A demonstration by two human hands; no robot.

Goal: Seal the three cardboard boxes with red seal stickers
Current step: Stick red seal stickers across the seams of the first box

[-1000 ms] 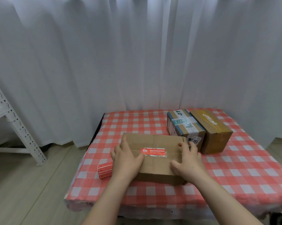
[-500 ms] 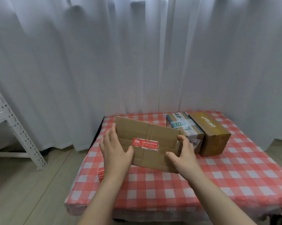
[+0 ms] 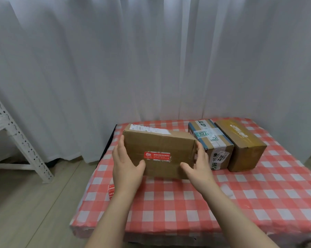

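Fingers (image 3: 119, 147) held straight; stickered box (image 3: 160, 142) clamped endwise between left hand (image 3: 126, 167) and right hand (image 3: 199, 165) (long axis left-right); unstickered boxes (image 3: 212, 142) placed right of centre.

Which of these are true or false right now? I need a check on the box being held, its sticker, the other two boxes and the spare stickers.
1. The large box is held between the left hand and the right hand. True.
2. A red seal sticker is on the face of the large box that is turned toward the camera. True.
3. The taped box and the brown box each show a red seal. False: only tape and labels are visible on them.
4. The right hand holds the spare stickers. False: they lie on the tablecloth beside the left forearm, and the right hand is on the right end of the large box.
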